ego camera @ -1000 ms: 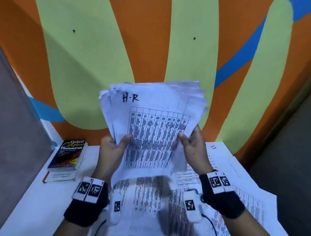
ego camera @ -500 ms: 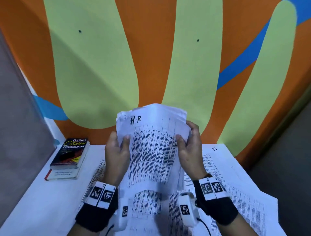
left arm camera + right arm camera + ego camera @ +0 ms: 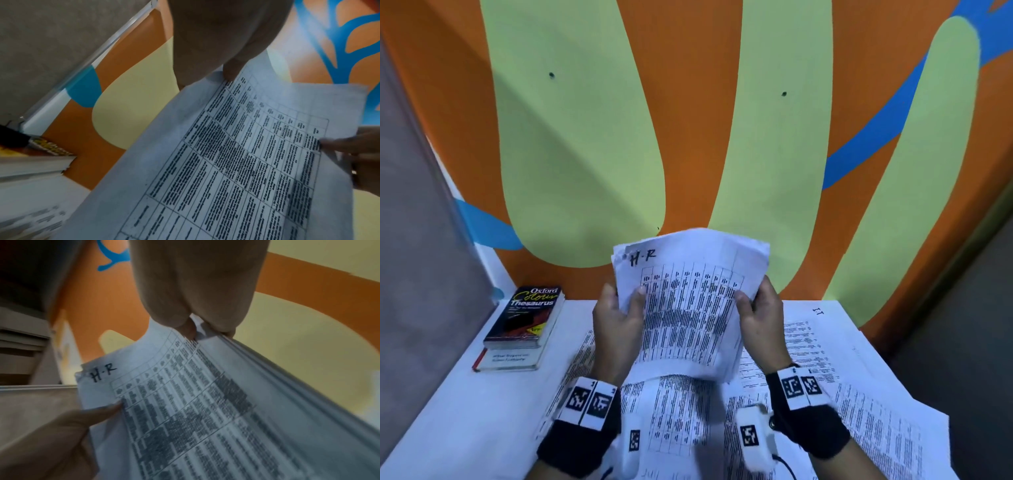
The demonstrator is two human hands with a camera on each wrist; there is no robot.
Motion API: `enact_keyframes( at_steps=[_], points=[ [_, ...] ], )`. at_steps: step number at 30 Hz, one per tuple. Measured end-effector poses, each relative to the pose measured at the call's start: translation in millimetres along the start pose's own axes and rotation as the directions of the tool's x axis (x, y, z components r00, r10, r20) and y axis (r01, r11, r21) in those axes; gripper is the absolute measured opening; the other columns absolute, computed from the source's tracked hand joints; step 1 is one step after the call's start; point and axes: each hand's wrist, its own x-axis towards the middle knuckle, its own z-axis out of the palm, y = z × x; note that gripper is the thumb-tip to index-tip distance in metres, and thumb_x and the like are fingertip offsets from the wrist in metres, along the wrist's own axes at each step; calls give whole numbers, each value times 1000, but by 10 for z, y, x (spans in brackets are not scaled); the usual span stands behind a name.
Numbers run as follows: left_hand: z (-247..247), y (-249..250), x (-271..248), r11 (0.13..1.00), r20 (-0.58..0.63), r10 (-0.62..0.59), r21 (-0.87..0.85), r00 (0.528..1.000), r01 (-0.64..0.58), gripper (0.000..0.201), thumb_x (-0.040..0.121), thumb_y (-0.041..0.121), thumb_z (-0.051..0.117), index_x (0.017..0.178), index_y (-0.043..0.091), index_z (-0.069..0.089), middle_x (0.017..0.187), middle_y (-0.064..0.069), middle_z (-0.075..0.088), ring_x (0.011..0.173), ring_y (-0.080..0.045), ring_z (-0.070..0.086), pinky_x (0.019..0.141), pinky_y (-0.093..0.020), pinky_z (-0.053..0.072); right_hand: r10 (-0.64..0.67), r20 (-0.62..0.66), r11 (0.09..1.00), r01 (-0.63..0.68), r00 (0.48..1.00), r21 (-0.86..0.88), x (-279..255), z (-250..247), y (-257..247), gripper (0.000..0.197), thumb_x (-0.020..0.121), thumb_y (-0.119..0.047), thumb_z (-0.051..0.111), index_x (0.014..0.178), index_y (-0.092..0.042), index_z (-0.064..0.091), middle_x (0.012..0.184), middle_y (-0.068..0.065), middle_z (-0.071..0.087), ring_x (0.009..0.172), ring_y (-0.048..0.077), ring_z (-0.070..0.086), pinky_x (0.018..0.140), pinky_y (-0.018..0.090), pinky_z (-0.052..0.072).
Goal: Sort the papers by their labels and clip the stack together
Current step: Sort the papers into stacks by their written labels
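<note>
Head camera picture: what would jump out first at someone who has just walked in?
Most likely the H-R paper stack, held upright at the centre, the left hand gripping one side edge and the right hand the other. Behind it rises a loud orange wall with pale green shapes and a blue band. More printed sheets lie spread on the white table, and an Oxford Thesaurus sits on another book at the back left.
</note>
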Motion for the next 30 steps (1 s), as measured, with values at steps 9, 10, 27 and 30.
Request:
enact_keyframes(
  at_steps=[9, 10, 27, 30],
  points=[
    [49, -85, -56, 998, -23, -55, 16, 998, 55, 43, 87, 4, 63, 125, 11, 45, 115, -1, 60, 98, -8, 57, 75, -2, 41, 33, 26, 999, -32, 999, -42, -29, 24, 90, 43, 94, -10, 55, 133, -9, 37, 94, 8, 59, 79, -1, 56, 76, 22, 49],
    [58, -130, -72, 996, -23, -79, 48, 997, 80, 45, 89, 4, 61, 130, 7, 44, 122, -7, 58, 104, -13, 55, 81, -9, 42, 69, 40, 996, -66, 997, -57, -56, 31, 172, 37, 94, -6, 53, 129, -10, 41, 93, -1, 59, 77, -6, 55, 75, 20, 46],
    [-57, -358, -24, 971, 31, 202, 126, 979, -204, 22, 87, 23, 64, 92, 2, 66, 80, -15, 64, 70, -13, 56, 62, -26, 43, 558, -37, 586, -425, 829, -690, -497, -906, 930, 57, 86, -29, 64, 137, -15, 42, 134, 16, 40, 125, 32, 44, 103, 40, 41],
    [2, -375, 12, 927, 31, 336, 166, 942, -336, 21, 89, 20, 63, 95, 1, 67, 77, -18, 63, 62, -16, 51, 56, -28, 41, 560, -442, 296, -667, 701, -684, -630, -1485, 1087, 54, 81, -34, 63, 129, -16, 46, 132, 17, 41, 124, 36, 41, 100, 45, 38]
  ],
)
